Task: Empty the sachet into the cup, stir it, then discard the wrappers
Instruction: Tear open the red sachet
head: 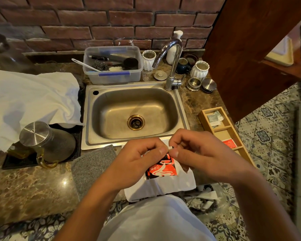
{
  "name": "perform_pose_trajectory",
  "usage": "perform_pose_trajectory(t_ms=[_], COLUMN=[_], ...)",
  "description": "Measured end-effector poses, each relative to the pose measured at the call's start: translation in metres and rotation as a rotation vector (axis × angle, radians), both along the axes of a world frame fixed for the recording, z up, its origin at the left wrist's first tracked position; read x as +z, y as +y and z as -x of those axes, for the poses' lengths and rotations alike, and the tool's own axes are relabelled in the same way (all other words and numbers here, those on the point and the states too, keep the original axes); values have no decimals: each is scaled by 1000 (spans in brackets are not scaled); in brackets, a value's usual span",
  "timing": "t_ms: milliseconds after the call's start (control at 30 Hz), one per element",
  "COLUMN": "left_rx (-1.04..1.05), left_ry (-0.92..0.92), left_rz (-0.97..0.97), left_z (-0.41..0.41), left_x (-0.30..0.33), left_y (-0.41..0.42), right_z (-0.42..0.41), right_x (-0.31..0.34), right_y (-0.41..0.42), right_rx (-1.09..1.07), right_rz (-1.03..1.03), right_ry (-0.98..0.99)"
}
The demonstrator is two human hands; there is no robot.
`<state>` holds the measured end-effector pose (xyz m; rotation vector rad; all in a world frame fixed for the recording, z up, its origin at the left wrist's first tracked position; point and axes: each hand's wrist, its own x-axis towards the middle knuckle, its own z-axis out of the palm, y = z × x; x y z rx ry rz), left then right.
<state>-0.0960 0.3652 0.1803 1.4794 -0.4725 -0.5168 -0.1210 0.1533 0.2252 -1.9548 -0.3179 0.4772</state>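
A red, black and white sachet (pixel 162 168) hangs between my two hands, just in front of the sink. My left hand (pixel 137 159) pinches its top edge from the left. My right hand (pixel 196 153) pinches the same top edge from the right, thumb and forefinger close to the left thumb. Below the sachet lies a white paper or cloth (pixel 163 186) on the counter edge. My hands hide what stands under them, and I see no cup beneath the sachet.
A steel sink (pixel 135 112) with a tap (pixel 170 66) is ahead. A wooden sachet box (pixel 224 131) sits right, a grey cloth (pixel 92 167) and a glass jug with steel lid (pixel 42 141) left. A waste bag (pixel 203 199) lies on the floor.
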Motion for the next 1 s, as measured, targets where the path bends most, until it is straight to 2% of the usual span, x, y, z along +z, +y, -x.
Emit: perform_pose_trajectory(t_ms=[167, 333, 433, 600, 767, 867, 1000], left_rx=[-34, -27, 43, 96, 94, 149, 110], left_ry=[25, 114, 209, 423, 514, 592, 732], left_rz=[23, 130, 197, 351, 418, 448, 655], left_z=[-2, 2, 3, 10, 14, 17, 22], left_x=[1, -2, -8, -23, -25, -26, -24], left_y=[2, -2, -8, -15, -19, -24, -30], right_z=[-1, -1, -3, -3, 0, 1, 4], right_x=[0, -3, -7, -7, -2, 0, -3], right_y=[0, -2, 0, 3, 8, 11, 20], right_rx=[62, 53, 14, 43, 53, 63, 10], right_rz=[24, -126, -138, 130, 231, 364, 494], right_ry=[-18, -8, -37, -275, -382, -491, -672])
